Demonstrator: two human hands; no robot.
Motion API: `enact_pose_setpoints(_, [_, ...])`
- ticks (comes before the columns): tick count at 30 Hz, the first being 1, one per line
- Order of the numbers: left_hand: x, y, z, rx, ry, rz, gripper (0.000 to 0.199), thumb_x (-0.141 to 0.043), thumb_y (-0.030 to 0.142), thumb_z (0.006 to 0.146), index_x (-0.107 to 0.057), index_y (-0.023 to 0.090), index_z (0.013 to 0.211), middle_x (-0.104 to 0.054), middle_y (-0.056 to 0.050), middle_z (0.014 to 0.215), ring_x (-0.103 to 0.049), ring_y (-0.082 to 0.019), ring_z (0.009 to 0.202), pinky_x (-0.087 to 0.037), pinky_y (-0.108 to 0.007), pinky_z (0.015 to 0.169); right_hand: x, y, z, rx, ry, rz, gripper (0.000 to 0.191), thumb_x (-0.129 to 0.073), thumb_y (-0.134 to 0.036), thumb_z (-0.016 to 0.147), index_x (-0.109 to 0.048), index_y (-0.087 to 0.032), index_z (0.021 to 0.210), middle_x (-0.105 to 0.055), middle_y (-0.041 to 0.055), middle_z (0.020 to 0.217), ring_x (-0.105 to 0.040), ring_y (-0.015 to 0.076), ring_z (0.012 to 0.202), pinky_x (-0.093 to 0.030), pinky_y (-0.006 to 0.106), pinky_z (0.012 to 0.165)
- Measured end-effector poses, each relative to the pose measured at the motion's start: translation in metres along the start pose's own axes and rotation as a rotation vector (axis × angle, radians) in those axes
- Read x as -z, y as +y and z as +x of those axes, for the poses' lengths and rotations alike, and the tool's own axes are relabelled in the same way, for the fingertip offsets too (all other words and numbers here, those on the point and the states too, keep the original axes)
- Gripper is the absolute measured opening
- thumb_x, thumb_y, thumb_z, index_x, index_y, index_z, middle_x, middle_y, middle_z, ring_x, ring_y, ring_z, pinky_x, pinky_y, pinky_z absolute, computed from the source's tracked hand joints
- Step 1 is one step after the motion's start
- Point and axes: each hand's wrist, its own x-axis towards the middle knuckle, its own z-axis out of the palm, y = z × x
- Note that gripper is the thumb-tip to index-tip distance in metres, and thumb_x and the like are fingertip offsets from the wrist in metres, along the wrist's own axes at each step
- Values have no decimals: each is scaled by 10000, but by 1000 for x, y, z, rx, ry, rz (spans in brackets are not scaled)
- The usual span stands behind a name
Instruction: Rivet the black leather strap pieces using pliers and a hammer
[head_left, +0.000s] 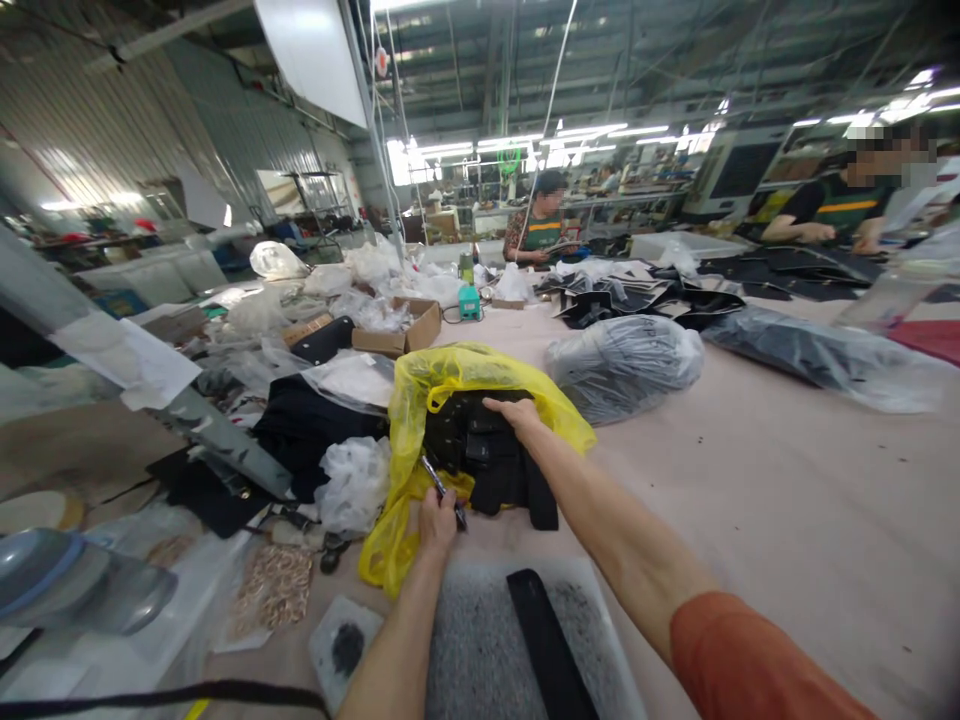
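A yellow plastic bag (pixel 480 362) lies on its side with its mouth toward me. Flat black pieces (pixel 491 450), looking like cut straps or flaps, stick out of it in a stack. My right hand (pixel 519 415) grips the stack at its upper edge; some fingers are hidden behind the pieces. Lower down at the bag's mouth, my left hand (pixel 437 517) is closed around a slim silver-and-black pen-like tool (pixel 433 475). Closer to me, a single black strip (pixel 551 640) rests on a speckled grey-white slab (pixel 480 640).
A clear bag of dark items (pixel 626 365) sits right of the yellow bag. Leftward are crumpled clear plastic (pixel 356 490), a bag of small rings (pixel 274 590), a plastic bottle (pixel 71 580) and a slanted metal post (pixel 217 440). Two co-workers (pixel 544 225) (pixel 840 205) work beyond the table.
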Motion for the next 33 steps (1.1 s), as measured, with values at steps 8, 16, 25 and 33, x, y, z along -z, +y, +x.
enact_pose_setpoints(8, [1, 7, -2, 9, -27, -77, 199, -536, 230, 840, -664, 141, 964, -729, -141, 969, -670, -281, 972, -483, -350, 853, -29, 5, -36, -25, -33, -89, 590, -791, -507, 626, -654, -119, 1048, -714, 149, 1002, -689, 266, 918, -537, 313, 701])
enact_pose_setpoints(16, [2, 6, -3, -4, -41, -59, 208, -539, 248, 863, -669, 134, 978, -723, -136, 967, -664, -274, 945, -488, -346, 840, 9, 20, -80, 179, -233, -162, 542, -810, -405, 622, -603, -157, 1058, -699, 89, 1022, -661, 232, 917, -498, 281, 720])
enact_pose_setpoints(25, [2, 4, -5, -12, -17, -1, 212, -538, 292, 883, -665, 140, 959, -719, -118, 933, -663, -263, 923, -480, -325, 805, 35, 23, -93, 278, -371, -377, 503, -795, -452, 693, -615, -146, 1050, -701, 110, 1037, -665, 233, 926, -477, 275, 735])
enact_pose_setpoints(33, [1, 3, -4, 20, -13, -48, 225, -557, 298, 878, -675, 129, 968, -724, -131, 952, -665, -272, 942, -475, -334, 838, 24, -7, -124, 391, -73, -636, 480, -582, -540, 885, -604, -108, 1091, -588, 269, 1204, -524, 393, 1192, -360, 478, 986])
